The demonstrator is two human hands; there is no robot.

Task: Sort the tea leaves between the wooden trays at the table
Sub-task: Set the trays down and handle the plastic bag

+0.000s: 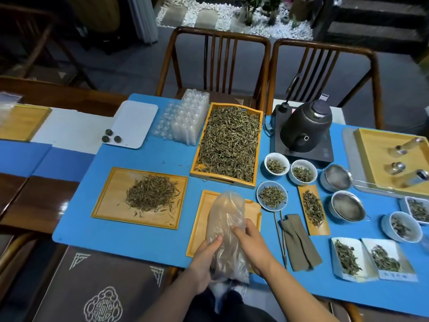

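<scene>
A deep wooden tray (259, 145) at the table's centre is full of loose tea leaves (228, 142). Left of it, a flat wooden tray (109, 198) carries a smaller heap of leaves (152, 192). Nearest me lies a third flat tray (202, 219), partly covered by a clear plastic bag (228, 228). My left hand (205, 261) grips the bag's lower left side. My right hand (253, 245) holds the bag from the right, fingers curled on the plastic. Whether the bag contains anything is unclear.
Three white bowls of leaves (276, 166) stand right of the deep tray, with a dark kettle (306, 126) on its base behind. Two strainers (347, 205), a narrow leaf tray (313, 210), a folded cloth (299, 242) and paper packets (348, 259) lie further right. Clear plastic moulds (185, 119) sit behind.
</scene>
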